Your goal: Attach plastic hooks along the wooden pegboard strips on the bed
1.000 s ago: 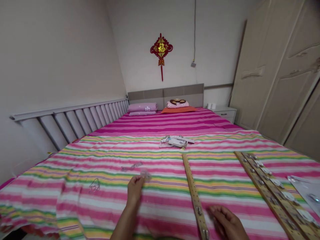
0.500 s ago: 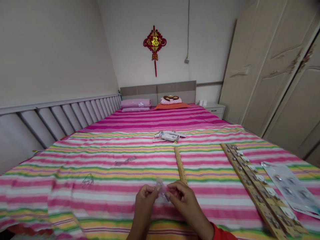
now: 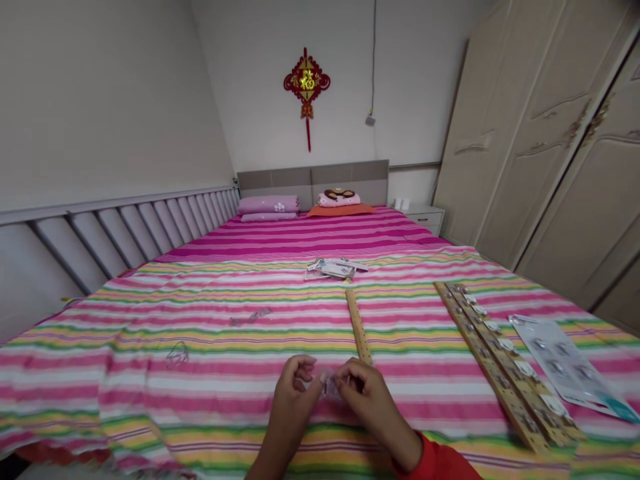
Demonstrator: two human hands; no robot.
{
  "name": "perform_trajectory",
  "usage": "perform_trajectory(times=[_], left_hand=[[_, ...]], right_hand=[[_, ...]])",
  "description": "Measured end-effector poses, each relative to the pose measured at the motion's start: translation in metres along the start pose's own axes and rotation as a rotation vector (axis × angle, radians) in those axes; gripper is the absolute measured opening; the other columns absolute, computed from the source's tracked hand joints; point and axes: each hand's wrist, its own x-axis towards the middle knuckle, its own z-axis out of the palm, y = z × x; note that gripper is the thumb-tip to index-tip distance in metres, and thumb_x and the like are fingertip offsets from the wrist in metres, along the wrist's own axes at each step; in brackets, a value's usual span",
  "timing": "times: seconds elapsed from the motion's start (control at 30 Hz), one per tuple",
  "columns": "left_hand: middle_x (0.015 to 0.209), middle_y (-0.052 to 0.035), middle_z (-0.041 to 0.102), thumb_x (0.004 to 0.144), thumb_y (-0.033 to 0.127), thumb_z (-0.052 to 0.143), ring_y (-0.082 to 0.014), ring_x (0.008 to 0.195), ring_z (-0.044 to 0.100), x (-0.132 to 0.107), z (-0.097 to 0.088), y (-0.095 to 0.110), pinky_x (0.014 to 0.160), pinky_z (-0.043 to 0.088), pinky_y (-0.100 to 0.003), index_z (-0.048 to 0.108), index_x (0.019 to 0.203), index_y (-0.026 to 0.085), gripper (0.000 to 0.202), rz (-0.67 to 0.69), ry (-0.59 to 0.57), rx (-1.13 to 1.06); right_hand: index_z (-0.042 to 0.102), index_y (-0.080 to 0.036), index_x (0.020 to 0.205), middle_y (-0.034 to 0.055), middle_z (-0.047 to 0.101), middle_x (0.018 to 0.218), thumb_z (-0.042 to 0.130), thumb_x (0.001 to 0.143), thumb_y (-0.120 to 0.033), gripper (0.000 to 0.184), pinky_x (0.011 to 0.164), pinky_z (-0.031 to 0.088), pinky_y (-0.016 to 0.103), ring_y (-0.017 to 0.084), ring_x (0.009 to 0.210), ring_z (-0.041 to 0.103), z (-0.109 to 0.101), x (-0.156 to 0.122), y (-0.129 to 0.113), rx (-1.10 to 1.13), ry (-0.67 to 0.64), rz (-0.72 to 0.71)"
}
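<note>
Both hands sit low over the striped bedsheet, close together near the bottom of the view. The left hand (image 3: pixel 293 400) and the right hand (image 3: pixel 370 402) are curled inward in a narrow pinch, holding a small clear plastic piece (image 3: pixel 330 387) between them, just above the sheet; its exact shape is hidden by the fingers. A red sleeve (image 3: pixel 435 463) covers the right wrist. Just beyond the right hand, a long narrow wooden strip (image 3: pixel 358 327) lies flat on the pink, white and green striped bedsheet (image 3: pixel 150 380). Further right lie paired long wooden strips set with round clear discs (image 3: pixel 500 360), and beside them a white plastic-covered sheet carrying small clear pieces (image 3: pixel 565 357). Left of the hands, two faint clear plastic bits (image 3: pixel 250 317) (image 3: pixel 177 355) rest apart on the bedsheet. A loose pile of printed paper packets (image 3: pixel 334 269) sits farther up the bed, beyond the top end of the narrow strip.
</note>
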Motion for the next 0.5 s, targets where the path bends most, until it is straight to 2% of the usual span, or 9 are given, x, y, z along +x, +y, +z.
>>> perform_trajectory(times=[0.1, 0.17, 0.27, 0.5], left_hand=[[0.093, -0.0065, 0.062, 0.074, 0.034, 0.061, -0.0207, 0.089, 0.057, 0.003, -0.010, 0.014, 0.081, 0.046, -0.033, 0.065, 0.095, 0.023, 0.024, 0.201, -0.104, 0.121], [0.093, -0.0066, 0.062, 0.077, 0.029, 0.058, -0.0214, 0.093, 0.056, 0.004, -0.014, 0.020, 0.085, 0.043, -0.034, 0.066, 0.089, 0.023, 0.016, 0.290, -0.203, 0.197], [0.086, -0.0052, 0.062, 0.077, 0.022, 0.056, -0.0210, 0.088, 0.056, 0.006, -0.017, 0.023, 0.081, 0.041, -0.033, 0.065, 0.079, 0.023, 0.009, 0.329, -0.296, 0.306], [0.073, -0.0013, 0.061, 0.060, 0.010, 0.059, -0.0198, 0.077, 0.055, 0.011, -0.021, 0.023, 0.074, 0.037, -0.031, 0.060, 0.064, 0.022, 0.013, 0.301, -0.337, 0.446]], right_hand=[[0.061, -0.017, 0.061, -0.0042, 0.047, 0.054, 0.056, 0.067, -0.020, 0.009, 0.048, 0.029, 0.022, 0.010, 0.050, 0.039, 0.003, 0.000, 0.001, 0.013, -0.030, 0.032], [0.062, -0.017, 0.061, -0.0041, 0.048, 0.054, 0.055, 0.067, -0.019, 0.009, 0.048, 0.030, 0.022, 0.010, 0.051, 0.040, 0.005, 0.000, 0.001, 0.008, -0.047, 0.037], [0.065, -0.017, 0.064, -0.0033, 0.053, 0.057, 0.057, 0.065, -0.017, 0.009, 0.049, 0.031, 0.021, 0.010, 0.052, 0.042, 0.008, 0.000, 0.001, -0.009, -0.069, 0.035], [0.071, -0.017, 0.067, -0.0021, 0.055, 0.059, 0.061, 0.068, -0.019, 0.010, 0.050, 0.032, 0.022, 0.010, 0.053, 0.046, 0.012, -0.003, -0.001, -0.068, -0.138, 0.014]])
